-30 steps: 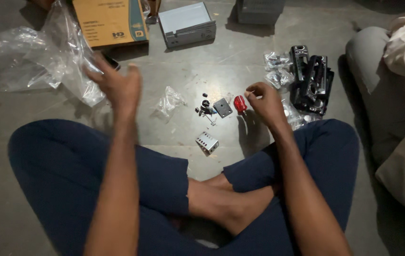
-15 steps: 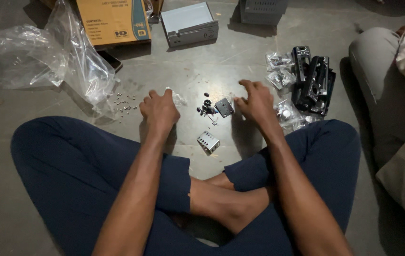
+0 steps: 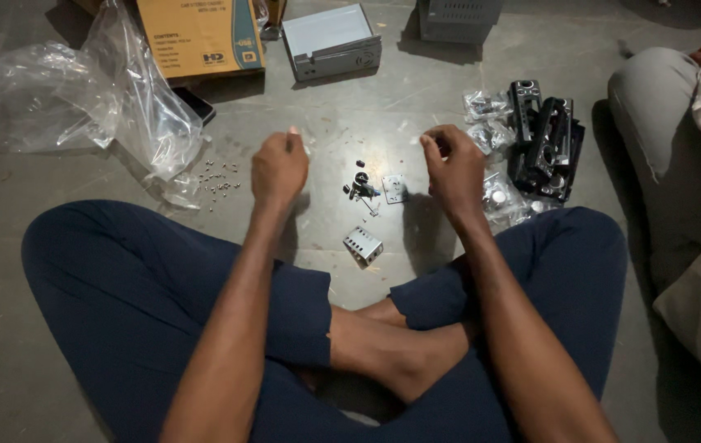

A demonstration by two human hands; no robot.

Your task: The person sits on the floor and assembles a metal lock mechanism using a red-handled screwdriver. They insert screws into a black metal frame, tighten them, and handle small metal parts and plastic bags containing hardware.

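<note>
I sit cross-legged on a concrete floor. My left hand (image 3: 279,168) is raised a little above the floor, fingers closed, pinching what looks like a small clear bag (image 3: 304,148). My right hand (image 3: 453,164) hovers opposite with its fingers curled in; anything inside it is hidden. Between the hands lie a cluster of small dark parts (image 3: 358,185) and a flat metal plate (image 3: 394,189). A small perforated metal bracket (image 3: 363,244) lies nearer my legs.
Loose screws (image 3: 219,176) are scattered at the left beside crumpled clear plastic (image 3: 121,107). A cardboard box (image 3: 203,37) and grey metal device (image 3: 332,41) lie ahead. Black metal mounts (image 3: 547,139) and bagged parts (image 3: 502,201) lie right. Another person's grey-clad knee (image 3: 654,107) is at far right.
My left hand came from the plastic at the left to the middle, pressed on the small bag, then lifted. My right hand dipped to the floor by the plate and rose again.
</note>
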